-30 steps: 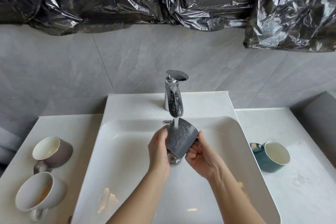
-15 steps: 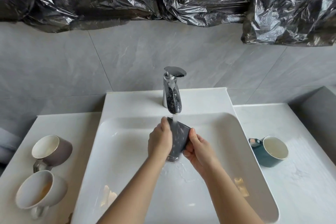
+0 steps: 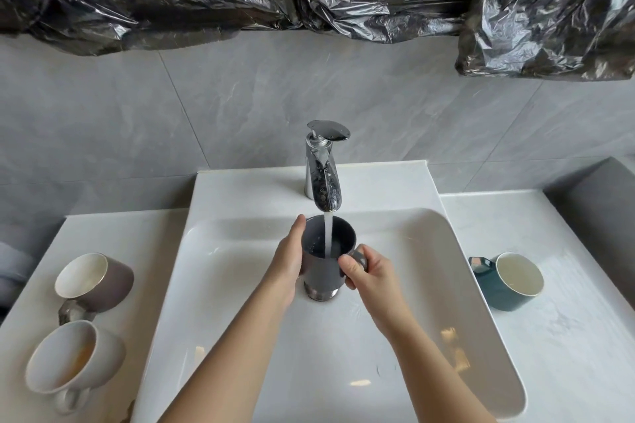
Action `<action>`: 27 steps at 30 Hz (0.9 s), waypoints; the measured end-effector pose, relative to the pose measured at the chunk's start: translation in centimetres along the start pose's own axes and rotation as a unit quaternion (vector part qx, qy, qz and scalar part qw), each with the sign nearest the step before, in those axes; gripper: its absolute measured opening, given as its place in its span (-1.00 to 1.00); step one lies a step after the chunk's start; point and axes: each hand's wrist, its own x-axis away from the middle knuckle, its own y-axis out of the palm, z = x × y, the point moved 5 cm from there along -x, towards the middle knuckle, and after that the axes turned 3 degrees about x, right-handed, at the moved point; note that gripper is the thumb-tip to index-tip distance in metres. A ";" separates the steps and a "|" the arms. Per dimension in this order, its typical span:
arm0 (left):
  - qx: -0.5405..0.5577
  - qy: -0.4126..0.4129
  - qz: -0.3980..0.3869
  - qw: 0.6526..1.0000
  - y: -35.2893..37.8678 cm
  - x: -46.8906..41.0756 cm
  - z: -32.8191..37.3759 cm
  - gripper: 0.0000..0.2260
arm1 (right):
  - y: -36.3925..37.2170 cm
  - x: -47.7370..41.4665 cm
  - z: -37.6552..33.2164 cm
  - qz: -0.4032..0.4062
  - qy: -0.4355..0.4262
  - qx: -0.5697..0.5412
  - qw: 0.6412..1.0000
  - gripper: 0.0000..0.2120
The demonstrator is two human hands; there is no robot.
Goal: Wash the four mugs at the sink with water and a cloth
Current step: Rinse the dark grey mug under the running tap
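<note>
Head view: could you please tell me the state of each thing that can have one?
faucet, running.
grey mug, upright under the stream, taking water.
left hand, grips the mug's body.
right hand, holds its handle.
white mug, stained inside, on left counter.
brown mug, untouched on left counter.
teal mug, untouched on right counter.

1. Left hand (image 3: 288, 261): bare, slim fingers, nothing worn that shows.
2. Right hand (image 3: 371, 276): bare, likewise.
3. Left forearm (image 3: 220, 364): bare along all its visible length.
4. Right forearm (image 3: 439, 364): bare, same.
</note>
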 end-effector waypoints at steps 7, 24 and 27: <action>-0.031 0.211 0.104 0.971 -2.3 2.3 3.3 -0.89 | -0.6 -0.2 0.3 0.024 -0.025 0.021 0.999 -0.57; -0.402 0.498 0.014 0.768 3.8 6.6 12.9 -0.34 | -1.0 0.2 0.0 0.006 -0.029 0.010 0.999 -0.54; -0.422 0.502 0.014 0.755 3.9 6.4 13.3 -0.32 | -1.7 0.4 -0.2 0.012 -0.036 0.016 0.999 -0.58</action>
